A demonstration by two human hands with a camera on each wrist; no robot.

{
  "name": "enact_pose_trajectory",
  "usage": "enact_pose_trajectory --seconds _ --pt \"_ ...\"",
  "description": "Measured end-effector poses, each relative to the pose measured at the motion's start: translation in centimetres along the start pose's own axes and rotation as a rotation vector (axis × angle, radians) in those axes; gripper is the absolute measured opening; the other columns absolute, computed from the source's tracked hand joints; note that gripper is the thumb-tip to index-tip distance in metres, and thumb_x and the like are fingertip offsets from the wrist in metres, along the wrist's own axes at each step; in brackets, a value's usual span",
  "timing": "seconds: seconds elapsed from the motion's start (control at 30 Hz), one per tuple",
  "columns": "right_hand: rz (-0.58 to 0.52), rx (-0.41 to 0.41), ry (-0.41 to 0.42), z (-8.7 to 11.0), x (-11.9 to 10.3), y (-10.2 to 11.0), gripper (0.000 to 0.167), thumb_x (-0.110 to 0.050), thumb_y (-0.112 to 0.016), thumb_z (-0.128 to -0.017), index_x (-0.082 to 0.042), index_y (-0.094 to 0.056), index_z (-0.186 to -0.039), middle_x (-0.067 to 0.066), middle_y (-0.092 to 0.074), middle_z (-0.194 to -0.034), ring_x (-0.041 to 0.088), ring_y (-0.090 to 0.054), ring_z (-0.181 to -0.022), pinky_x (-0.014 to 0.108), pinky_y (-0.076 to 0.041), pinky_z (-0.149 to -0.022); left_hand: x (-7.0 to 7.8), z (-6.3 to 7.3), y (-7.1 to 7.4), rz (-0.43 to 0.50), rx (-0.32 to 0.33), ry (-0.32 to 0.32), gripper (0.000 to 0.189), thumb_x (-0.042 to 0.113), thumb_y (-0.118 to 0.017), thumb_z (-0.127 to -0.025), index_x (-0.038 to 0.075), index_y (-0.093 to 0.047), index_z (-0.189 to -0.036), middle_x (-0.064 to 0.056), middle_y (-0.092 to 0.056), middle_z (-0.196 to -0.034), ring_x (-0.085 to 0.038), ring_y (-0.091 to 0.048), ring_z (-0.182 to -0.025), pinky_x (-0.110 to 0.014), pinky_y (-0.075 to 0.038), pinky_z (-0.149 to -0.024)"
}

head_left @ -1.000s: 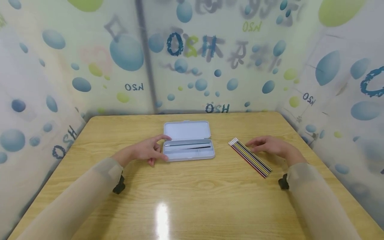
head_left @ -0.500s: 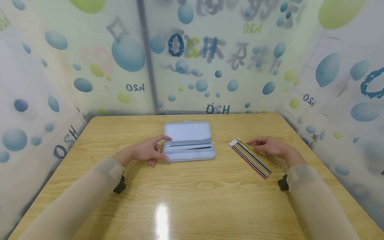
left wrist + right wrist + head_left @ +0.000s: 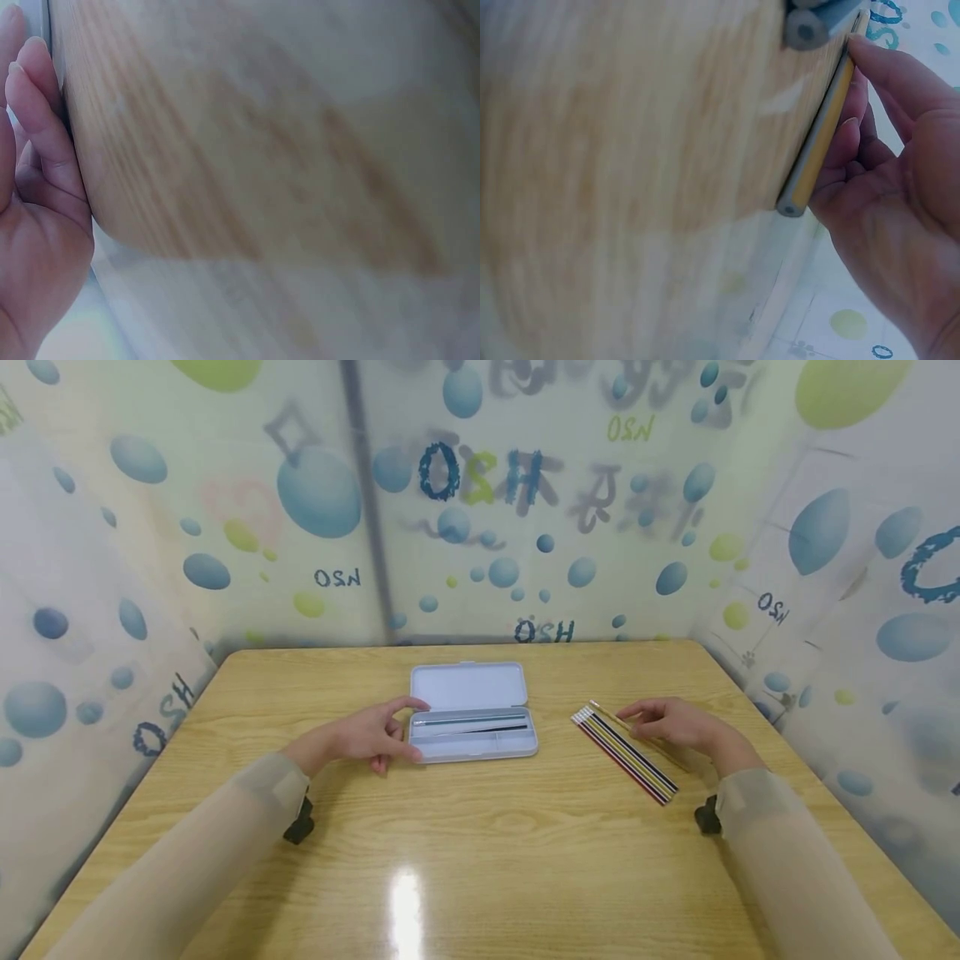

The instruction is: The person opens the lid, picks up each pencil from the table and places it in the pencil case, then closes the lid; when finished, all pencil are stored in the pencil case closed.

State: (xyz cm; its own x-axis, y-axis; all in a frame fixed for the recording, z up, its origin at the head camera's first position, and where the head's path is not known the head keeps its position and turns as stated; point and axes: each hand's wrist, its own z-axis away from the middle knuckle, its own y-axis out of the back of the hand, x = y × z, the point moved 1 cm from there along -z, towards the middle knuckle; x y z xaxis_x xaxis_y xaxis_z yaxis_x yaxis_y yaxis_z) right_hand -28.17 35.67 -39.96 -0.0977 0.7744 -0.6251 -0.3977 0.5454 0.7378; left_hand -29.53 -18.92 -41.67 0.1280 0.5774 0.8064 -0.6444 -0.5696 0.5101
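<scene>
A pale pencil case [image 3: 474, 748] lies with its lid [image 3: 468, 687] folded back, and two slim sticks, one teal and one dark, rest in its long compartment. My left hand [image 3: 371, 735] holds the case's left end between thumb and index finger. To the right, my right hand [image 3: 675, 727] pinches a yellow pencil [image 3: 611, 717] with a white tip. The right wrist view shows that pencil [image 3: 821, 139] along the tabletop under my thumb and fingers. Beside it lies a slanted row of striped pencils [image 3: 626, 756], white ends away from me. In the left wrist view the case is mostly cut off.
Everything stands on a wood-grain table [image 3: 510, 852], with a bright glare spot near the front. Patterned curtain-like walls [image 3: 480, 552] enclose its back and both sides. Dark wrist cameras [image 3: 298, 822] hang below both sleeves.
My right hand has drawn the yellow pencil away from the right side of the row, leaving a gap. The left hand and the case have stayed put.
</scene>
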Motion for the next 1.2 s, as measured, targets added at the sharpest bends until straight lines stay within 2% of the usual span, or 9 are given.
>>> enact_pose_trajectory --seconds 0.17,0.5,0.8,1.03,1.2 --pt "0.053 0.046 -0.01 -0.2 -0.1 0.1 0.04 -0.025 -0.069 -0.109 -0.013 -0.069 -0.147 0.014 -0.07 -0.127 0.025 -0.061 -0.11 0.033 -0.052 -0.091 -0.1 0.0 0.0 0.007 0.003 0.0 0.094 0.032 -0.089 -0.096 0.025 -0.031 -0.169 -0.005 -0.059 -0.076 -0.015 -0.061 -0.051 -0.027 -0.055 -0.053" --pt "0.128 0.088 -0.002 -0.4 0.2 0.1 0.036 -0.021 -0.069 -0.107 -0.016 -0.073 -0.142 0.016 -0.074 -0.126 0.028 -0.066 -0.11 0.039 -0.055 -0.096 -0.1 0.1 -0.2 0.012 0.0 0.001 0.095 0.032 -0.089 -0.095 0.025 -0.031 -0.169 -0.005 -0.059 -0.076 -0.015 -0.062 -0.051 -0.027 -0.055 -0.053" --pt "0.138 0.16 0.0 -0.2 0.0 0.4 0.041 -0.016 -0.065 -0.103 -0.011 -0.072 -0.143 0.022 -0.073 -0.127 0.03 -0.066 -0.105 0.036 -0.055 -0.087 -0.3 -0.2 0.1 0.0 0.004 -0.005 0.094 0.034 -0.089 -0.095 0.027 -0.031 -0.169 -0.005 -0.061 -0.077 -0.015 -0.061 -0.052 -0.027 -0.055 -0.054" --pt "0.078 0.214 0.08 0.1 -0.9 0.9 0.037 -0.014 -0.063 -0.108 -0.012 -0.071 -0.145 0.018 -0.072 -0.12 0.027 -0.066 -0.098 0.031 -0.056 -0.073 0.0 -0.1 0.1 0.016 0.0 -0.004 0.092 0.03 -0.089 -0.096 0.026 -0.032 -0.168 -0.005 -0.062 -0.076 -0.015 -0.06 -0.051 -0.028 -0.056 -0.054" --pt "0.103 0.222 0.144 -0.3 -2.5 0.8 0.034 -0.018 -0.064 -0.111 -0.015 -0.072 -0.145 0.012 -0.07 -0.117 0.023 -0.062 -0.096 0.031 -0.053 -0.074 0.1 0.1 0.0 0.012 0.003 -0.001 0.093 0.031 -0.089 -0.095 0.026 -0.032 -0.168 -0.005 -0.062 -0.076 -0.015 -0.062 -0.051 -0.028 -0.056 -0.054"
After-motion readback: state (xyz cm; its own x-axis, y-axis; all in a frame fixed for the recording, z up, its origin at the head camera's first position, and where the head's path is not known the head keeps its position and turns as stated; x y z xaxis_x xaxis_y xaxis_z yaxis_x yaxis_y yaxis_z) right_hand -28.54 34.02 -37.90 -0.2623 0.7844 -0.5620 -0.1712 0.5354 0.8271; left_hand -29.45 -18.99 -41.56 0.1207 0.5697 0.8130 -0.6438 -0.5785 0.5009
